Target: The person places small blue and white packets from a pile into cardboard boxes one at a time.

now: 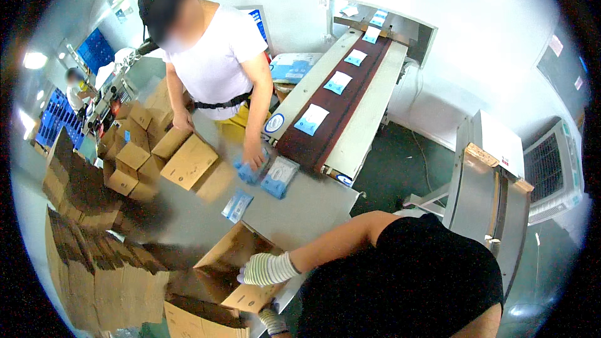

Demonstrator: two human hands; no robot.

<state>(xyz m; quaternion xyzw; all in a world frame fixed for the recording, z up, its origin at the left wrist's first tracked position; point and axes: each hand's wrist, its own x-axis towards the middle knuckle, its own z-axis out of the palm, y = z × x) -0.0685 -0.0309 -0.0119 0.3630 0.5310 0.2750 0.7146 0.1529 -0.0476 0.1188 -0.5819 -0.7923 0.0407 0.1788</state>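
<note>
An open cardboard box (pixel 250 296) is tilted at the near edge of the metal table. My right hand (pixel 270 269), in a white-and-green striped glove, reaches over its side and is closed on the cardboard. My left hand (pixel 273 322), gloved too, is low by the box's near corner; its fingers are mostly hidden. Beyond the box lies a single blue-and-white packet (pixel 237 206). Farther off, a co-worker's hand (pixel 254 155) touches blue packets (pixel 249 171) beside a stack of the same packets (pixel 280 177). The co-worker's other hand (pixel 183 120) rests at a brown carton (pixel 189 161).
A dark red conveyor belt (pixel 325 134) carries spaced packets from a wall opening. Several open cartons (pixel 133 155) crowd the table's left side. Flattened cardboard (pixel 113 291) is stacked near left; another open box (pixel 200 323) stands below mine. At right are a metal conveyor (pixel 471 203) and an air cooler (pixel 554 172).
</note>
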